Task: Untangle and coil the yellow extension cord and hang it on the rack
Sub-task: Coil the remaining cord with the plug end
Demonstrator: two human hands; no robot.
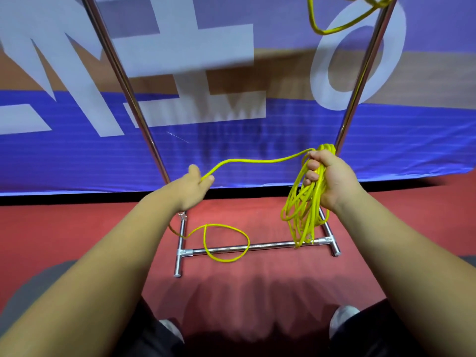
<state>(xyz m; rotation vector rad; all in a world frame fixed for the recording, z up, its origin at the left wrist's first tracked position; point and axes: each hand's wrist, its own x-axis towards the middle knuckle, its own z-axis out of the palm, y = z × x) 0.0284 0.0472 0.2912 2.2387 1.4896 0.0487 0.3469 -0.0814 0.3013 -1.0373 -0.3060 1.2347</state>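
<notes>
Coiling was the step in hand. The right hand (pixel 332 181) gripped a bundle of gathered loops of the yellow extension cord (pixel 304 215), its fingers (pixel 313 166) curled tight round the top of the bundle. The bundle hung down in front of the right foot of the rack (pixel 257 246).

From that fist a single strand ran leftward to the left hand (pixel 192 186), whose thumb and fingers pinched it. Past that hand the cord dropped behind the wrist to the floor (pixel 231 284), where a slack loop (pixel 226 259) lay across the rack's lower crossbar, near its left end. No knot showed in that slack, though where the cord's end lay could not be told. Another length of yellow cord (pixel 334 28) hung high by the right upright, at the top edge of the view. Whether it belonged to the same cord could not be told.

The next move, as I judged it, called for the left hand to carry its strand across to the right hand as one more loop. It would then slide down for the slack on the floor, taking care that the slack did not snag on the crossbar. Hanging was not yet done.
</notes>
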